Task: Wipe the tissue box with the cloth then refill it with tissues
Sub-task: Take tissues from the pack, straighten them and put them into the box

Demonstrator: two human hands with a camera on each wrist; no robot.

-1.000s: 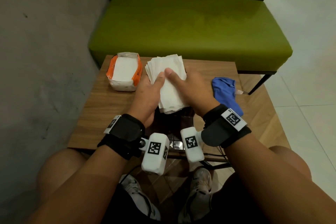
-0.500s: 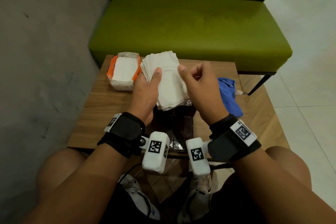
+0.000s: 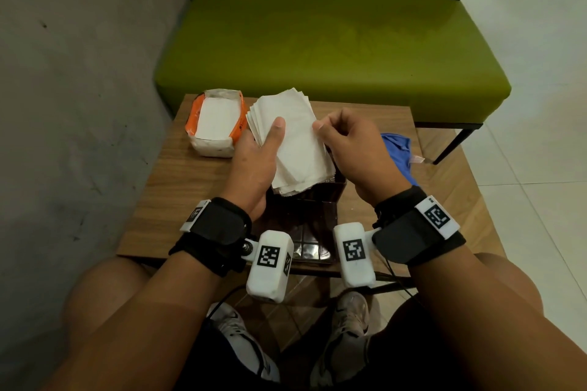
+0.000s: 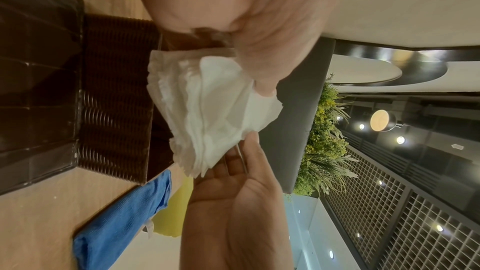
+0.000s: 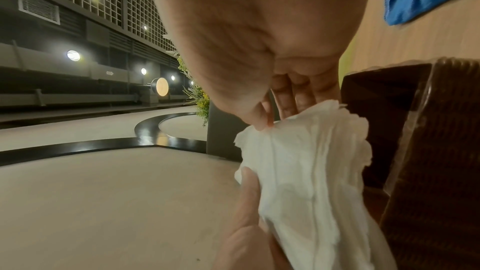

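My left hand [image 3: 270, 143] grips a stack of white tissues [image 3: 292, 143], thumb on top, and holds it tilted just above the dark brown tissue box [image 3: 305, 216]. My right hand [image 3: 327, 127] pinches the stack's right edge between thumb and fingers. In the left wrist view the tissues [image 4: 207, 110] hang beside the open woven box [image 4: 111, 100], and the right hand [image 4: 233, 192] reaches in from below. The right wrist view shows that thumb on the tissues' [image 5: 306, 171] upper corner, next to the box [image 5: 428, 151]. The blue cloth [image 3: 397, 152] lies on the table to the right.
An opened orange tissue pack [image 3: 216, 124] sits at the table's [image 3: 178, 187] back left corner. A green bench [image 3: 333, 51] stands right behind the small wooden table, and a grey wall runs along the left. My knees are under the table's near edge.
My right hand lifted off the top of the stack, curled its fingers, and now pinches the stack's right edge. The left hand raised the stack slightly away from the box.
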